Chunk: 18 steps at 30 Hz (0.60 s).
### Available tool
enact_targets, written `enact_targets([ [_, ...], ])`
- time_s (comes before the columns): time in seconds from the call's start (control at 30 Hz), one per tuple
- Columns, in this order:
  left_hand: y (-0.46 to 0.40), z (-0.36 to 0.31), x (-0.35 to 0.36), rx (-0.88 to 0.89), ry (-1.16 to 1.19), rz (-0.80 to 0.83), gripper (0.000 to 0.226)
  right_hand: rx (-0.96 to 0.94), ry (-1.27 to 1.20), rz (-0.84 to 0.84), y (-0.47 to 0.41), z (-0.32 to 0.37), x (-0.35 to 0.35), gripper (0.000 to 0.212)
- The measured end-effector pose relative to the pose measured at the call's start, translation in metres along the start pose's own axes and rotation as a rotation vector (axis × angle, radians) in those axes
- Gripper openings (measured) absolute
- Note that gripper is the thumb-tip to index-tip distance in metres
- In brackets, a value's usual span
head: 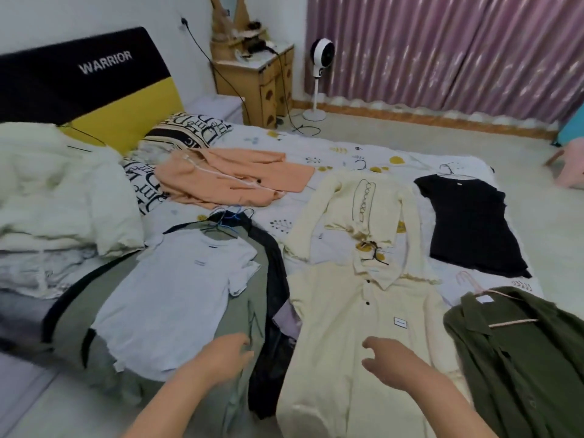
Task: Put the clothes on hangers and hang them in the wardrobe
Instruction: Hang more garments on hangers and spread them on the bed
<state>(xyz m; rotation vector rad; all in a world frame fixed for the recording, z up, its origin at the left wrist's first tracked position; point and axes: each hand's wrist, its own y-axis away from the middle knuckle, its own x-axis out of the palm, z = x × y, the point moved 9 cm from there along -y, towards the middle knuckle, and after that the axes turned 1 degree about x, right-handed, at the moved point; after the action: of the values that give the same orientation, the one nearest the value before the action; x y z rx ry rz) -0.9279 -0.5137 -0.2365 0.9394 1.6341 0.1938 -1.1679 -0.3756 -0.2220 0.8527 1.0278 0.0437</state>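
Clothes laid flat on the bed (347, 147), itemised from the hands outward.

1. Cream button shirt (357, 330), at 6 o'clock, collar toward 12; small label patch on the chest. The right hand (390, 363) is above its lower front, fingers loosely curled and parted, holding nothing. Contact with the cloth: cannot tell.
2. White T-shirt (170, 298), at 8 o'clock, on a hanger, lying on top of a grey-green garment (249, 311) and a black garment (275, 263); a bunch of hanger hooks (230, 216) shows at their necks. The left hand (221, 355) is at the T-shirt's lower right edge, fingers relaxed, gripping nothing.
3. Dark green shirt (518, 361), at 4 o'clock, on a pink hanger (474, 286).
4. Cream long-sleeved top (357, 210), at the centre, just beyond the button shirt's collar; a black hanger (374, 256) lies between them.
5. Black top (471, 222), at 2 o'clock, on a wire hanger.
6. Peach garment (234, 178), at 11 o'clock, beside patterned pillows (183, 131).

Surroundings: pale quilt (57, 191) at 9 o'clock; wooden nightstand (252, 86) and white fan (320, 55) at 12; curtain (442, 52) behind.
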Motion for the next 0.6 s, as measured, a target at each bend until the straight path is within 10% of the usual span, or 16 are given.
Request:
enact_targets([
  [0.6, -0.093, 0.167, -0.076, -0.261, 0.209, -0.099, 0.042, -0.186, 0.084, 0.167, -0.180, 0.170, -0.004, 0.032],
])
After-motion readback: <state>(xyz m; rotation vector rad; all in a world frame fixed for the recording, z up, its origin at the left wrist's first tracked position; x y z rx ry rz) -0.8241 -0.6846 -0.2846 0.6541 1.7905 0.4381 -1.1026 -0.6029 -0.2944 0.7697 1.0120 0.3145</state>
